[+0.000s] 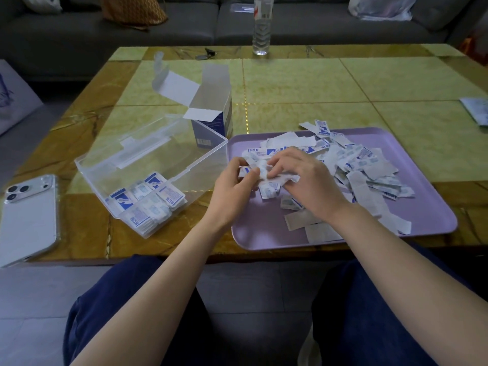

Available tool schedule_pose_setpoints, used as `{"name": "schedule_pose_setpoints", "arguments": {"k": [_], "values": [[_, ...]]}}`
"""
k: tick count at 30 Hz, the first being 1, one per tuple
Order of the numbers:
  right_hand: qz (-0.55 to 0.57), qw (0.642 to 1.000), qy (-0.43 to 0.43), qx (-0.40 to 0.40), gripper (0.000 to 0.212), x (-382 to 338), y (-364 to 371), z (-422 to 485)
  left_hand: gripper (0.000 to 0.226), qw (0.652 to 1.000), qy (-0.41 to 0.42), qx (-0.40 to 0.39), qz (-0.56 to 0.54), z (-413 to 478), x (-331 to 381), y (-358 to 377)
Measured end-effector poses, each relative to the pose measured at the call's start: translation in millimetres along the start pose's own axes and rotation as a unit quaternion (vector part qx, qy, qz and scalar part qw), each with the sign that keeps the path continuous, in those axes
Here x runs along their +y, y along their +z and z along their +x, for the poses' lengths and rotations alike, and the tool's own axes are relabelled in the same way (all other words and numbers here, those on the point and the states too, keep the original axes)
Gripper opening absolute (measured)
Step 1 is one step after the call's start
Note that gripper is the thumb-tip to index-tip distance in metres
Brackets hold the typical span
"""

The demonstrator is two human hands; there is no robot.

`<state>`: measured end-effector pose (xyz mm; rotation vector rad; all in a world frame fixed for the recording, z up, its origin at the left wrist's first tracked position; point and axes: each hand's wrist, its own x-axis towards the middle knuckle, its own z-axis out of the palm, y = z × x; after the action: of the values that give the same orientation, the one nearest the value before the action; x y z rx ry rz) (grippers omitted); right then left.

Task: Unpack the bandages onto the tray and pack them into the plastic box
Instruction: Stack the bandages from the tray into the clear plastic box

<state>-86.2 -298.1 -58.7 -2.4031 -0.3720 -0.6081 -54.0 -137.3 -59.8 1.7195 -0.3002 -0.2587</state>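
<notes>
Green-and-amber tiled table (pixel 290 83), sofa (pixel 184 25) behind. Lilac tray (pixel 264 239) carries a loose heap of wrapped bandages (pixel 364 165). Left hand (pixel 233 184) and right hand (pixel 303 175), fingers curled, pinch a small bundle (pixel 260 171) over the tray. Clear plastic box (pixel 148 159) just left, partly filled.

We note a grey sofa (pixel 184 25) along the far side, an orange cushion (pixel 132 11) on it. The tabletop (pixel 396 83) is yellow-green and brown stone tile. Grey tiled floor (pixel 31 299) below; light subdued.
</notes>
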Motion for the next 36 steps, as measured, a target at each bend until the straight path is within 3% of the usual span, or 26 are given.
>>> {"name": "schedule_pose_setpoints", "arguments": {"k": [1, 5, 9, 15, 19, 23, 26, 30, 32, 36], "values": [[-0.007, 1.000, -0.003, -0.018, 0.017, 0.5, 2.0, -0.8, 0.003, 1.000, 0.005, 0.005, -0.009, 0.8, -0.8, -1.1], [-0.037, 0.998, -0.015, -0.054, 0.014, 3.0, 7.3, -3.7, 0.022, 0.999, 0.041, 0.020, 0.016, 1.1, -3.7, -2.3], [-0.076, 0.995, -0.001, -0.058, 0.024, 2.6, 8.1, -5.2, 0.020, 0.997, 0.052, 0.033, 0.055, 3.0, -9.1, -2.3], [-0.013, 0.986, 0.075, -0.148, 0.071, -8.8, 4.7, -5.0, 0.021, 0.990, 0.087, 0.059, 0.095, 3.0, -11.6, -3.5], [-0.005, 0.994, 0.084, -0.063, 0.055, -6.8, 6.4, -5.6, 0.027, 0.989, 0.100, 0.037, 0.101, 1.1, -13.4, -0.8], [-0.132, 0.990, -0.007, -0.053, 0.022, -1.2, 14.2, -8.7, 0.021, 0.977, 0.150, 0.016, 0.150, -2.0, -13.3, -0.1], [-0.205, 0.972, -0.010, -0.117, 0.017, -0.5, 15.3, -9.9, 0.028, 0.947, 0.188, 0.029, 0.259, -3.9, -18.6, -1.2], [-0.200, 0.963, 0.008, -0.182, 0.029, -3.1, 21.8, -14.1, 0.023, 0.891, 0.211, -0.010, 0.401, -3.1, -23.3, -3.8], [-0.188, 0.966, 0.029, -0.174, 0.032, -3.2, 24.2, -14.0, 0.018, 0.862, 0.207, -0.031, 0.462, -1.5, -24.4, -5.7], [-0.112, 0.985, 0.102, -0.087, 0.021, -3.6, 21.9, -13.2, 0.032, 0.807, 0.195, -0.013, 0.558, -1.9, -25.1, -5.0]]}}
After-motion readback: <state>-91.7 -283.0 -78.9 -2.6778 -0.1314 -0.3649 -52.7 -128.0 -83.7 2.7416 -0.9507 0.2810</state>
